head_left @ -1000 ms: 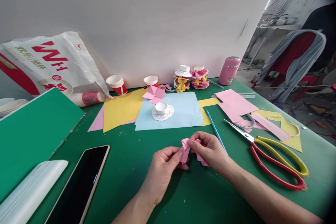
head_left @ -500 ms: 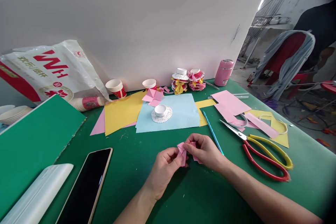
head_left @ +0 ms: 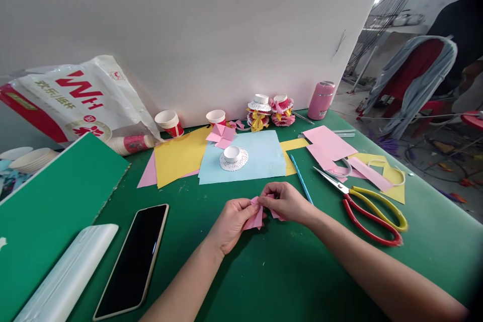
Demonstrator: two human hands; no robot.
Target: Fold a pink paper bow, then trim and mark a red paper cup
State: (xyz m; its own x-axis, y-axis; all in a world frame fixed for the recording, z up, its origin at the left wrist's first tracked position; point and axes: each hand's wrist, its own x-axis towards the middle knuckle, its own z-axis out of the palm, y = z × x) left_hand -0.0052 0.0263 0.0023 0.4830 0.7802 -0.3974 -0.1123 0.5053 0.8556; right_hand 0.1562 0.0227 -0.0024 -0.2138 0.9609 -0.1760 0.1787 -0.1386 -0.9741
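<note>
Between my two hands is a piece of folded pink paper (head_left: pixel 255 220), held just above the green tabletop. My left hand (head_left: pixel 234 221) pinches its left part between thumb and fingers. My right hand (head_left: pixel 286 202) grips the other side, with the fingertips of both hands close together at the middle. Some of the paper is covered by the fingers. Beyond the hands, a cut white paper cup base with a fringed rim (head_left: pixel 233 158) rests on light blue paper (head_left: pixel 260 161). Right of my right hand lie a blue pen-like stick (head_left: pixel 302 179) and red-and-yellow-handled scissors (head_left: pixel 366 206).
A phone (head_left: pixel 132 259) and a white device (head_left: pixel 71 274) lie at the left. Paper cups (head_left: pixel 169 123), a folded pink paper piece (head_left: pixel 221 135), two decorated cup crafts (head_left: pixel 259 112) and a pink thermos (head_left: pixel 321 100) stand along the white board (head_left: pixel 211 50). Pink sheets (head_left: pixel 330 142) lie right.
The hands have shifted slightly, still pinching the pink paper, and its left part now shows as a wider flap. The whole view has tilted a little.
</note>
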